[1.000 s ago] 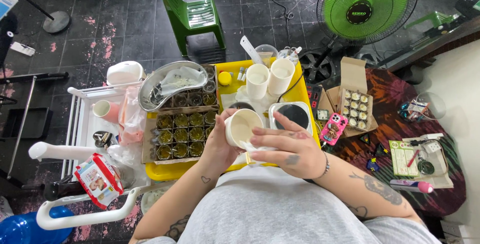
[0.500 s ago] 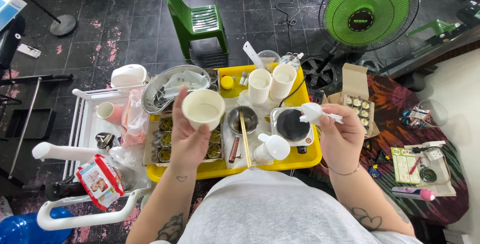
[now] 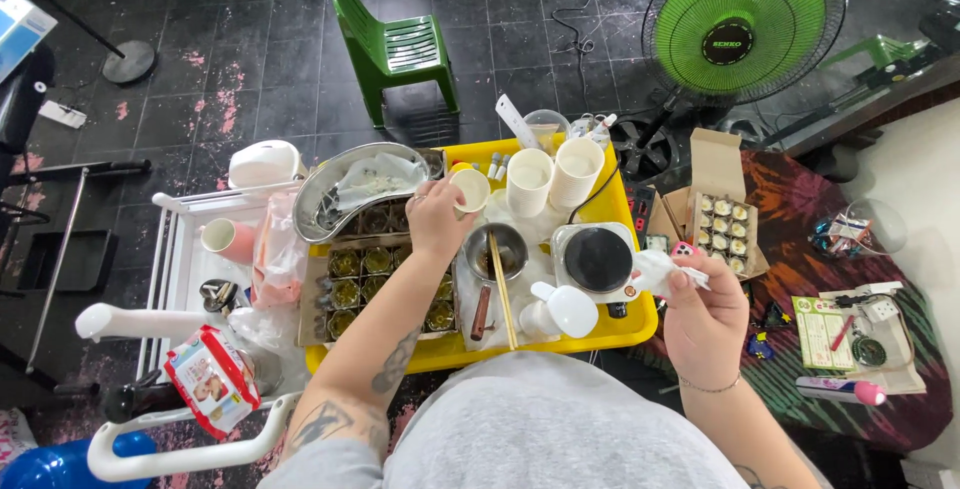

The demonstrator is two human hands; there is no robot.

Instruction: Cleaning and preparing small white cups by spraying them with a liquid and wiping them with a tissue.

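Our left hand (image 3: 437, 217) clamps its grip on a small cream round cup (image 3: 470, 190) over the yellow plastic tray (image 3: 640, 321). Our right hand (image 3: 705, 321), right of it, pinches crumpled white tissue (image 3: 655, 271)

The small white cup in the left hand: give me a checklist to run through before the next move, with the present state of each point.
1. Left hand has the small white cup in its fingers: ok.
2. Cup is over the yellow tray, not past its edge: ok.
3. Cup is apart from the two tall white cups: ok, a narrow gap shows.
4. Right hand has the crumpled white tissue: ok.
5. What is inside the cup: cannot tell.
6. Chopsticks rest across the small metal pot: ok.
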